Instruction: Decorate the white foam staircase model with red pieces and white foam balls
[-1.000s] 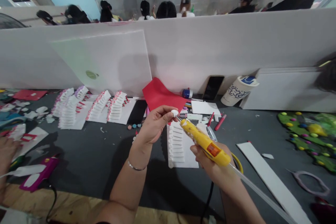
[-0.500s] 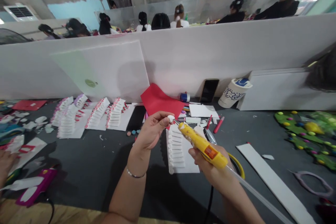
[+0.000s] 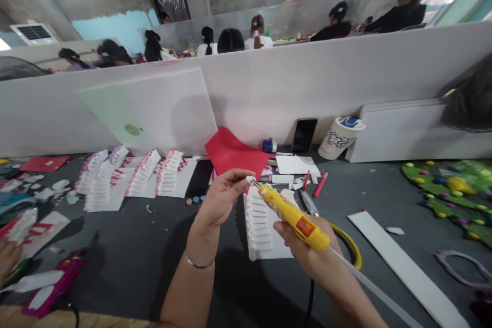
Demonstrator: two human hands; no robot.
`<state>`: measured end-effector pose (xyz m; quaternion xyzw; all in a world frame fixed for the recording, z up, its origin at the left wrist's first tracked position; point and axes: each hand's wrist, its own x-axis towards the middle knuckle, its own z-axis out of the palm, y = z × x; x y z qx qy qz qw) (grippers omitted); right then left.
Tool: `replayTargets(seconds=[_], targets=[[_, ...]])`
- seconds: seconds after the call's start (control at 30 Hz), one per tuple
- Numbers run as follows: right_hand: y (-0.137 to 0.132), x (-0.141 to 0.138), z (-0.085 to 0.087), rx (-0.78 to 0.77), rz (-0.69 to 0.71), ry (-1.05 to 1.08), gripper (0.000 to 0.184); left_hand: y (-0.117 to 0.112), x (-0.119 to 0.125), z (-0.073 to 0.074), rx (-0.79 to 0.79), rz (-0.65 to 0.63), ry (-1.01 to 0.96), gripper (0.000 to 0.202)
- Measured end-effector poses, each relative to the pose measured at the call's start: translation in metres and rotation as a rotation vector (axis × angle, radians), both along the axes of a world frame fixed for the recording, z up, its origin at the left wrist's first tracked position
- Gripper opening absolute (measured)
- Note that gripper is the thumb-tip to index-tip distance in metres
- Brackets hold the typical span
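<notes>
My left hand [image 3: 225,192] pinches a small white piece [image 3: 250,180] between thumb and fingertips. In my right hand [image 3: 307,246] is a yellow hot glue gun [image 3: 294,215], its metal nozzle at the white piece. A clear glue stick [image 3: 369,282] runs out of the back of the gun. Below the nozzle, a white sheet [image 3: 279,253] lies on the dark table, bearing a row of white strips [image 3: 260,223] with small round white pieces along the left edge.
Finished-looking rows of pink-edged strips [image 3: 140,174] stand to the left. A co-worker's hand [image 3: 9,259] and a magenta glue gun [image 3: 56,284] are at far left. Red sheet [image 3: 232,151], phone [image 3: 304,134] and cup [image 3: 340,138] line the back; a white board strip [image 3: 403,266] and scissors [image 3: 461,266] lie right.
The white piece has turned slightly in my left fingertips, with the glue gun's nozzle still at it. Otherwise the view has only shifted a little.
</notes>
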<state>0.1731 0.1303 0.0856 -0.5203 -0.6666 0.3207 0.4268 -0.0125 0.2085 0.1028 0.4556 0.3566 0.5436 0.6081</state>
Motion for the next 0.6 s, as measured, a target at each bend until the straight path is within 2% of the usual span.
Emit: replayTargets(seconds=[0.6], targets=[[0.0015,-0.0018,0.0026,-0.006,0.014,0.035,0.04,0.0007,-0.0011,-0.0005,-0.034,0.015,-0.06,0.029]])
